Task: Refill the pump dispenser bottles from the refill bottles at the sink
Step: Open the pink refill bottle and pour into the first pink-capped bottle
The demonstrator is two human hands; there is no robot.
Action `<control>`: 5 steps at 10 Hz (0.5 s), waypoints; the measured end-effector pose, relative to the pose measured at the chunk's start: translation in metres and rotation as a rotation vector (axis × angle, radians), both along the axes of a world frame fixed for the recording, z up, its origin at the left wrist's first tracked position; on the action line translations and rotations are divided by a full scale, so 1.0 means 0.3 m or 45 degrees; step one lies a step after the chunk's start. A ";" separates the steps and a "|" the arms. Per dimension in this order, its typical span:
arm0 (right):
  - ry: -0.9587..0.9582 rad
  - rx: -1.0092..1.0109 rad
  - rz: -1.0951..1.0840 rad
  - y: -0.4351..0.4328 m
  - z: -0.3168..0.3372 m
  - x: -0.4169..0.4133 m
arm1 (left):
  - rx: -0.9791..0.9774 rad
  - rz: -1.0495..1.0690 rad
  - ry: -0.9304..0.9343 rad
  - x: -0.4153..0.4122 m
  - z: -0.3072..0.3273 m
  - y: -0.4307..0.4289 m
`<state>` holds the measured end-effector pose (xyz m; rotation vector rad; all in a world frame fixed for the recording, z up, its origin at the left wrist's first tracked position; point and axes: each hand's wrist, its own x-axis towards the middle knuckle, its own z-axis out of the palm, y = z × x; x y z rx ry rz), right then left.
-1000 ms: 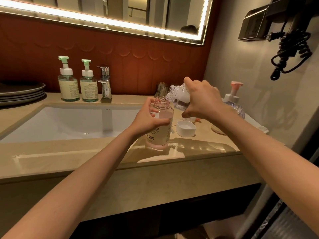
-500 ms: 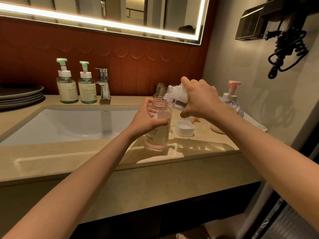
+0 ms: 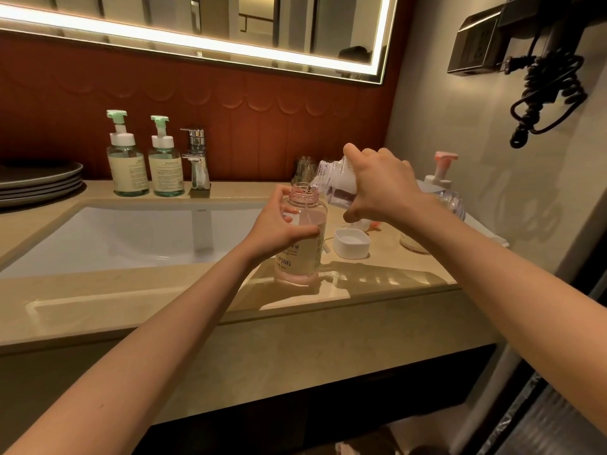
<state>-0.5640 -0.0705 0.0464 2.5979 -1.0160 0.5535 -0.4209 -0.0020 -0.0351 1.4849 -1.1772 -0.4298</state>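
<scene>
- Grips with the left hand [image 3: 282, 231] the upper body of an open pink-tinted bottle [image 3: 305, 261], with fingers and thumb curled round it.
- Keeps this bottle upright on the desk [image 3: 164, 300], near the front edge, just right of the sink [image 3: 98, 238].
- Cannot tell the level of liquid inside, behind the label and the fingers.
- Holds in the right hand [image 3: 377, 185], with fingers closed round it, a clear refill bottle [image 3: 335, 178].
- Tilts it with the mouth down toward the left hand, just above the neck of the pink-tinted bottle.
- Pours a thin stream of clear liquid from that mouth into the open neck.
- Below the right hand, on the desk: a white cap [image 3: 350, 243], hollow side up, near the pink-tinted bottle but apart from it.
- Behind the right wrist: a pump dispenser [image 3: 455, 203] with a pink head and a clear body, partly hidden by the arm; contents not readable.
- Far beyond the left hand, at the wall behind the sink: two green-headed pump bottles [image 3: 128, 165], side by side, filled high with greenish liquid, just left of the tap [image 3: 197, 159].
- Between the two hands, at the wall: some dim glasses [image 3: 303, 169].
- Far left of the left hand: a stack of dark plates [image 3: 39, 182].
</scene>
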 end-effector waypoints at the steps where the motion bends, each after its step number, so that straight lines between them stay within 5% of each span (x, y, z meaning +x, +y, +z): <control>1: 0.002 0.004 -0.001 0.002 -0.001 0.001 | 0.004 -0.004 0.002 -0.001 0.000 0.000; 5: -0.001 0.012 -0.006 0.002 0.001 0.000 | 0.005 -0.008 0.000 -0.005 0.003 0.004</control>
